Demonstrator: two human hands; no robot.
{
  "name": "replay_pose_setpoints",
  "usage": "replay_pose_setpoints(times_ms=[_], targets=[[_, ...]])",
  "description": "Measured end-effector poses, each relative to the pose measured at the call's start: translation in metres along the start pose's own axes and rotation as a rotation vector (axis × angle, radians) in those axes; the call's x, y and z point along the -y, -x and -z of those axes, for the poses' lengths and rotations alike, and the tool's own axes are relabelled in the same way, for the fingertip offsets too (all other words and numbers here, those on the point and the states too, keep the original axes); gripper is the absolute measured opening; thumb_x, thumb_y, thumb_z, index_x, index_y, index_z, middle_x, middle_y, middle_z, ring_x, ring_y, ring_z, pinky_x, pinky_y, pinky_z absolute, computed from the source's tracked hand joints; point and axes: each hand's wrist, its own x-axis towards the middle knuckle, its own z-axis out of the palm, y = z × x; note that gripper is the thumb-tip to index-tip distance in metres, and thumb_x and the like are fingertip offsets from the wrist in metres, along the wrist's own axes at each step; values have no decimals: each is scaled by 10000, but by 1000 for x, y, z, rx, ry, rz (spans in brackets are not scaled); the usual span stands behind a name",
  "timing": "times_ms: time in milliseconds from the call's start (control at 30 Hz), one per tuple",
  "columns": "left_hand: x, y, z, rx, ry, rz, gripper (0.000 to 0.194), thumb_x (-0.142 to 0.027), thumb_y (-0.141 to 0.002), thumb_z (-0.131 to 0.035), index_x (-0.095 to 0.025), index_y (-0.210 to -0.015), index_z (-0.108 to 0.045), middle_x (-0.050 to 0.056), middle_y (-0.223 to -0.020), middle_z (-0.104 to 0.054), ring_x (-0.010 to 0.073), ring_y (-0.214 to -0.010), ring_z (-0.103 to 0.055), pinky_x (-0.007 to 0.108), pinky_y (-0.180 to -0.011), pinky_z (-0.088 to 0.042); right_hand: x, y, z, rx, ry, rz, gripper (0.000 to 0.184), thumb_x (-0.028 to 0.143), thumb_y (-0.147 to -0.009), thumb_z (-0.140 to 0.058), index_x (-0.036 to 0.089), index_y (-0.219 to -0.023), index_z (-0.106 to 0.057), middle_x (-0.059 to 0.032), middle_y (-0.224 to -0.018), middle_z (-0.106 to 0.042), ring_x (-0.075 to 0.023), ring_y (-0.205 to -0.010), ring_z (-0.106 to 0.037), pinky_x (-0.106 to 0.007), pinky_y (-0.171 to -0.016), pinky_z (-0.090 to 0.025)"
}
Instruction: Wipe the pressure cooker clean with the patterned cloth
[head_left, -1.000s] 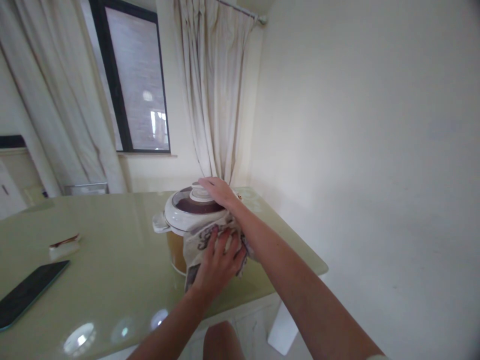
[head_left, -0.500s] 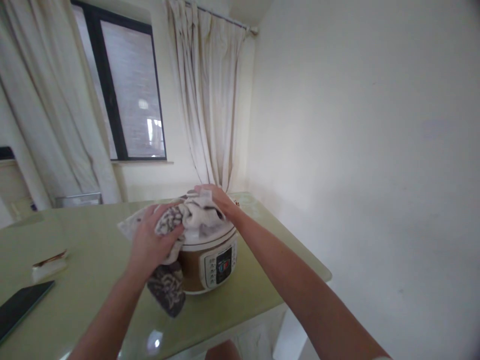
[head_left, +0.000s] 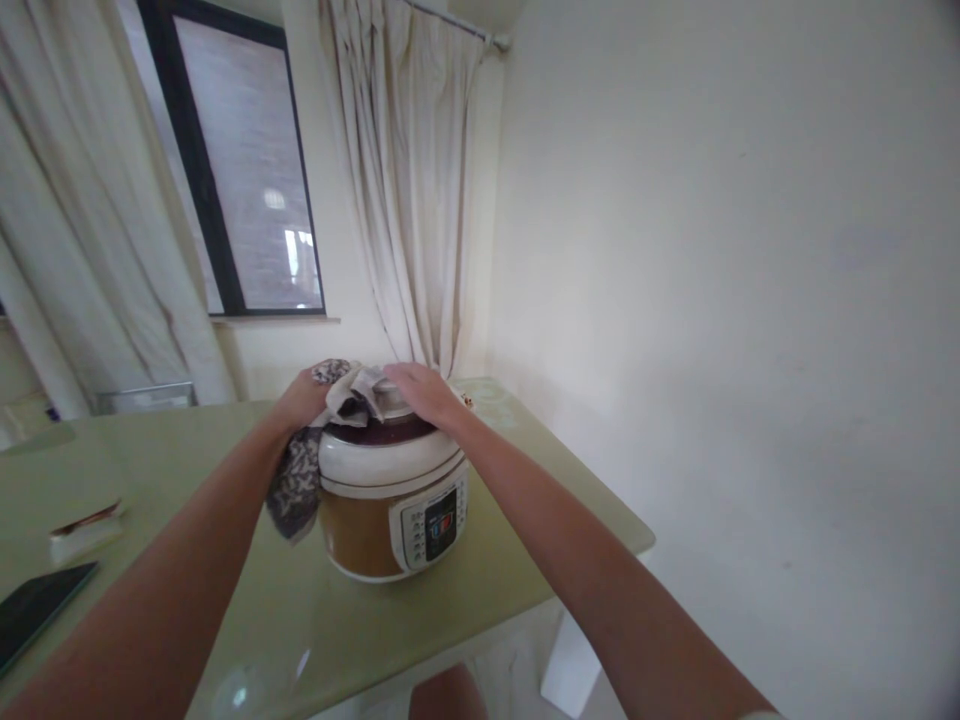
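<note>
A white and gold electric cooker [head_left: 360,535] with a dark control panel on its front stands on the table. Bunched over its lid is a patterned grey and white cloth [head_left: 294,485], whose dark end hangs down the cooker's left side. My left hand [head_left: 304,395] is closed around the cloth at the lid's far left edge; its fingertips are partly hidden. My right hand [head_left: 424,390] lies with outstretched fingers over the top of the lid, touching the lid handle or the cloth's edge; I cannot tell which.
The pale green tabletop [head_left: 510,545] reaches to the white wall [head_left: 720,330] on the right. At the left lie a dark flat tablet or phone [head_left: 41,605] and a small whitish item [head_left: 86,535] with a brown top. Cream curtains [head_left: 409,180] and a window stand behind.
My left hand has moved away from me to the lid's far left side, drawing the cloth with it. The lid's dark front part is now uncovered. My right hand has stayed on top.
</note>
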Motion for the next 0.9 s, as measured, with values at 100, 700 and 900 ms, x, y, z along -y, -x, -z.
replay_pose_setpoints(times_ms=[100, 700, 900], targets=[[-9, 23, 5, 121, 20, -34, 594, -672, -646, -729, -184, -984, -763, 78, -1009, -785, 298, -998, -700, 417, -965, -577, 1, 0, 1, -6, -2, -22, 427, 469, -1102, -419, 236, -1122, -777, -55, -1287, -752, -248, -1290, -628, -380, -1135, -430], [-26, 33, 19, 205, 140, 49, 491, -498, -583, -854, -203, -945, -698, 3, -864, -764, 246, -848, -714, 342, -783, -591, -9, -8, 0, -63, -84, 44, 485, 446, -1110, -306, 244, -1088, -747, -44, -1263, -742, -249, -1307, -610, -420, -1189, -397], [-11, 38, 11, 62, 255, 167, 598, -562, -502, -893, -188, -950, -762, 51, -920, -808, 325, -989, -746, 424, -869, -625, -8, -6, 1, -57, -110, 18, 473, 491, -1097, -319, 257, -1033, -726, -31, -1192, -747, -237, -1235, -623, -408, -1163, -414]])
